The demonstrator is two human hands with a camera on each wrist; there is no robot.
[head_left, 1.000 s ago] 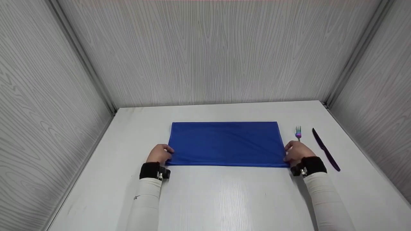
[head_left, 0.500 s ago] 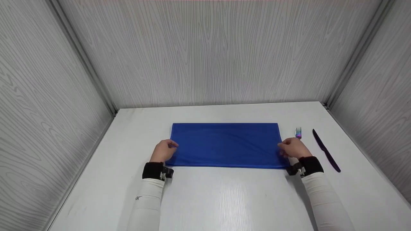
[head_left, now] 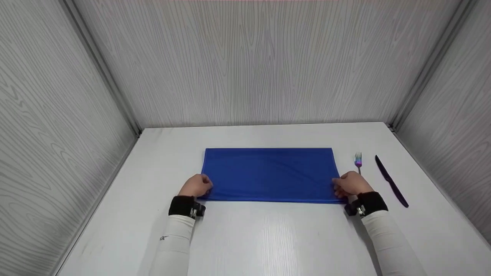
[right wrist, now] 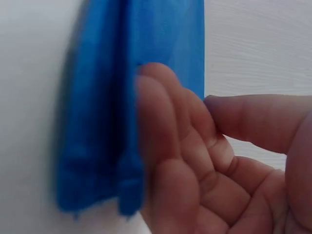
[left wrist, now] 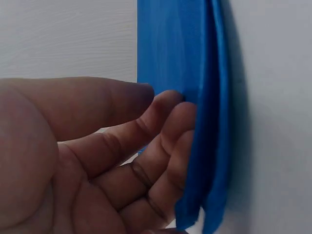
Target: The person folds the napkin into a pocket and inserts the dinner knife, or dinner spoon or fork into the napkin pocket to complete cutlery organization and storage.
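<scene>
A blue cloth (head_left: 270,174), folded into a wide rectangle, lies on the white table (head_left: 268,237). My left hand (head_left: 196,186) is at its near left corner, with loosely bent fingertips against the upper face. The left wrist view shows the thumb apart from the cloth and no fabric pinched. At the near right corner, my right hand (head_left: 353,184) touches the cloth in the same way, its bent fingers (right wrist: 168,117) against the top layer. Layered hems (left wrist: 209,97) show along the near edge. Under the right hand that corner is partly hidden in the head view.
Just beyond my right hand lies a rainbow-coloured fork (head_left: 358,158), its lower handle hidden by the hand. A dark purple knife (head_left: 391,181) lies slanted to its right. Grey wood-grain panels (head_left: 245,65) enclose the table at the back and both sides.
Both hands shifted inward from the cloth's side edges and rose slightly, then came down nearer the front corners. The cloth, fork and knife stay in place.
</scene>
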